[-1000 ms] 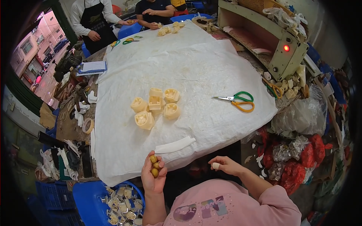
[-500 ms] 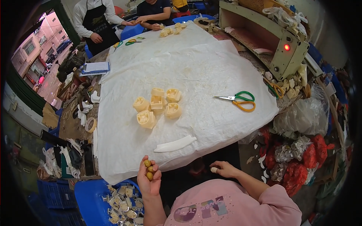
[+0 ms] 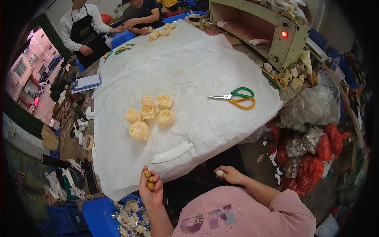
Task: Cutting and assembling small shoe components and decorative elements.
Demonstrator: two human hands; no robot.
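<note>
My left hand is raised at the table's near edge, fingers closed on a few small yellow-brown round pieces. My right hand hovers lower, just off the edge of the white cloth, pinching a small pale piece. On the cloth ahead lies a cluster of several cream-yellow moulded parts. A flat white curved strip lies between that cluster and my hands.
Green-and-orange scissors lie on the cloth to the right. A blue bin with small parts sits below my left hand. A cream machine with a red light stands at back right. Two people work at the far end; red-and-clear bags pile at right.
My left hand has sunk slightly toward me with the round pieces. My right hand has stayed near the table edge with its small piece.
</note>
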